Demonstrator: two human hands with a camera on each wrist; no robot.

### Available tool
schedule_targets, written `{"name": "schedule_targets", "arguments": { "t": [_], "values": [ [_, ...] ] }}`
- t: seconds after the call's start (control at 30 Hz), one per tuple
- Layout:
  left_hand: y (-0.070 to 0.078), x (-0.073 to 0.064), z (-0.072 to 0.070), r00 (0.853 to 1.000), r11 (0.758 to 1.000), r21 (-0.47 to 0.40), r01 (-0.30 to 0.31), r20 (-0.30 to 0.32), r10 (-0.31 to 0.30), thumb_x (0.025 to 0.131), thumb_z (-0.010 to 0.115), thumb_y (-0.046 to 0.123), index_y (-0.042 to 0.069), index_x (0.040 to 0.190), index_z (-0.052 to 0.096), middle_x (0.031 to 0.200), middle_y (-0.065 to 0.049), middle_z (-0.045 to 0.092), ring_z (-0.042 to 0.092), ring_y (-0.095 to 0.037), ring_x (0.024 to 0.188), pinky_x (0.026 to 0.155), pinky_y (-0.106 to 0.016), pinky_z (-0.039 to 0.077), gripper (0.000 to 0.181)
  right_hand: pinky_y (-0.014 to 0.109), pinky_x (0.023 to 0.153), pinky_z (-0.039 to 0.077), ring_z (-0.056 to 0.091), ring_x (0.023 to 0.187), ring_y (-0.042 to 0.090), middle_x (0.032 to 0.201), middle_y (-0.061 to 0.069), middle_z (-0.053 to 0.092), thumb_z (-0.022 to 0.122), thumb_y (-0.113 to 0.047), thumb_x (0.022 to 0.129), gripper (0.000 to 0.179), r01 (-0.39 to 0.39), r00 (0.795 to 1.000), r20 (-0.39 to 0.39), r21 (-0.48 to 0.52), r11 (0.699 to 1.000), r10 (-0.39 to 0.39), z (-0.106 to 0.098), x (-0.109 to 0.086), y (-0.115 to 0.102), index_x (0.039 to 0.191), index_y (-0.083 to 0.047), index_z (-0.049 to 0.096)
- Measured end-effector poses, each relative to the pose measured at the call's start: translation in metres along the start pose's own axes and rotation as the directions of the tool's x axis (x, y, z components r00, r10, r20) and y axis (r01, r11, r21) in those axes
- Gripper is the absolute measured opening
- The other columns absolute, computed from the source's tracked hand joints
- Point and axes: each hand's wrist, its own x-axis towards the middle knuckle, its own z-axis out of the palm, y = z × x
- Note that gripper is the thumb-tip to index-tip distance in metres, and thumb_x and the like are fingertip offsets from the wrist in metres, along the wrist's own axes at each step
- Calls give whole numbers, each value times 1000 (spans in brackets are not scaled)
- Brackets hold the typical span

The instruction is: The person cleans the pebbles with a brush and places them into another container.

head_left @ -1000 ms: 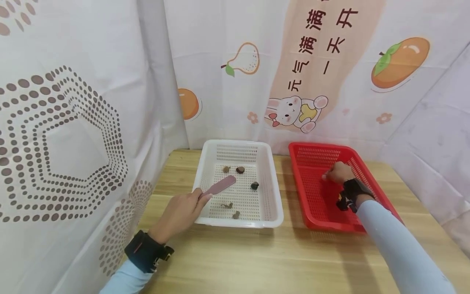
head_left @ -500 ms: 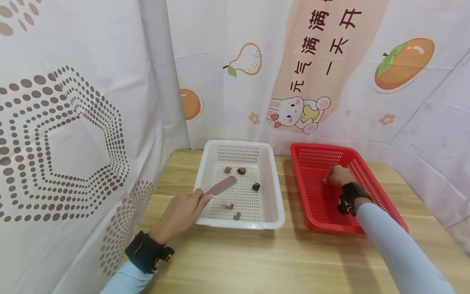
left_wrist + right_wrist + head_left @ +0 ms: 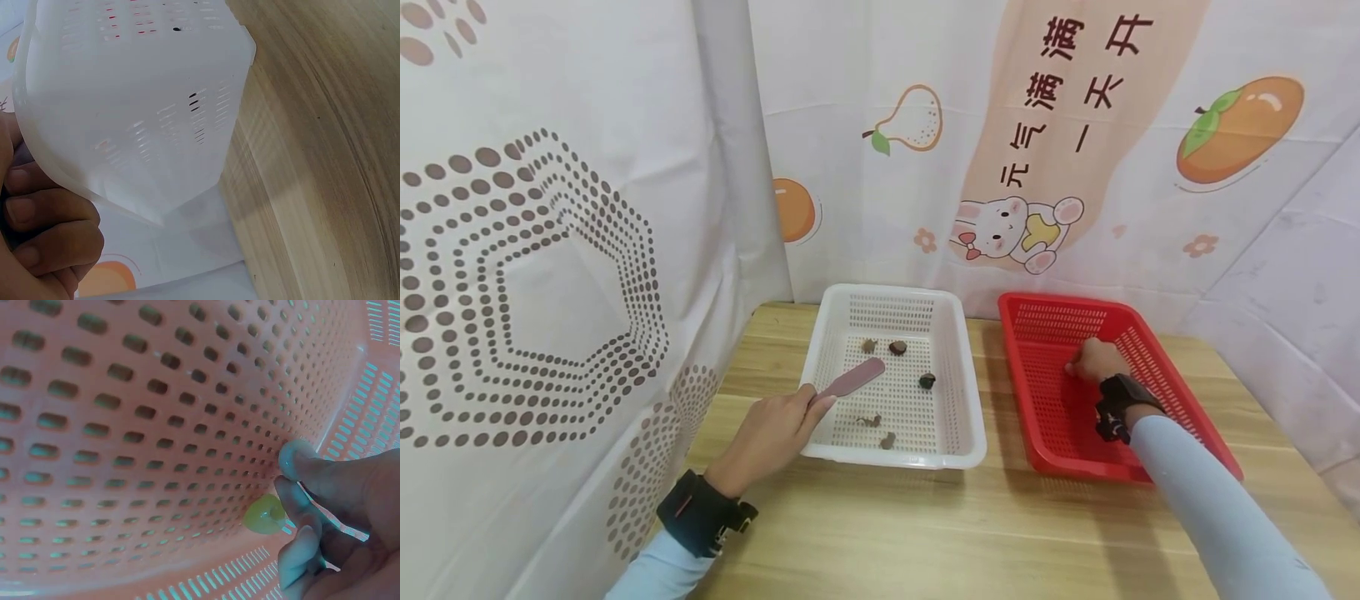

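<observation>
My left hand (image 3: 772, 437) grips the handle of a mauve spatula (image 3: 857, 379), its flat blade over the white basket (image 3: 979, 454). Several small brown lumps (image 3: 898, 347) and a dark, greenish one (image 3: 927, 381) lie on that basket's bottom. In the left wrist view, curled fingers (image 3: 53, 215) sit beside the basket's rim; the spatula is mostly hidden there. Inside the red basket (image 3: 1045, 460), my right hand (image 3: 1097, 358) reaches down to the bottom. Its thumb and forefinger pinch a small, pale, round thing (image 3: 294, 459) there. Close by lies a small yellow-green thing (image 3: 264, 514).
Both slatted baskets stand side by side on a wood-grain table (image 3: 865, 533), with a narrow strip of table between them. A printed white curtain (image 3: 865, 217) hangs behind, and another (image 3: 580, 300) runs along the left side.
The head view has turned slightly, so the baskets appear a little farther right. My left hand keeps the spatula over the white basket; my right hand stays down in the red one.
</observation>
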Motion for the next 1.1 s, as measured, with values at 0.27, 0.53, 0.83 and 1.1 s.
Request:
{"name": "schedule_targets", "arguments": {
  "t": [0.27,0.53,0.83,1.1],
  "values": [
    [4,0,0,1000,1000,-11,-2,8,3,109,52,39,13,88,54,60,8,35,32,-4,48,46,-24,25,34,41,61,48,59,67,29,74,16,61,66,-6,95,19,65,997,-40,-24,998,-66,2,-2,7,96,12,62],
    [4,0,-2,1000,1000,10,-12,-6,13,109,54,36,13,87,53,60,7,34,33,-7,48,46,-25,26,32,48,68,54,65,72,30,96,27,70,62,-8,96,27,225,953,-218,48,973,-209,-13,-6,-29,112,13,67],
    [0,-2,-9,1000,1000,18,5,-15,-5,108,55,36,11,86,51,59,5,35,33,-9,48,46,-27,26,33,41,74,53,67,84,27,95,14,73,68,-11,98,17,409,894,-231,79,909,-383,-19,-30,-179,107,2,74],
    [4,-1,-2,1000,1000,6,-13,-20,14,108,54,37,13,84,50,59,6,35,34,-9,48,46,-28,28,35,27,49,51,60,51,16,63,4,61,71,-15,95,17,340,925,187,-25,940,-330,24,-34,-249,83,-3,69]
  ]
}}
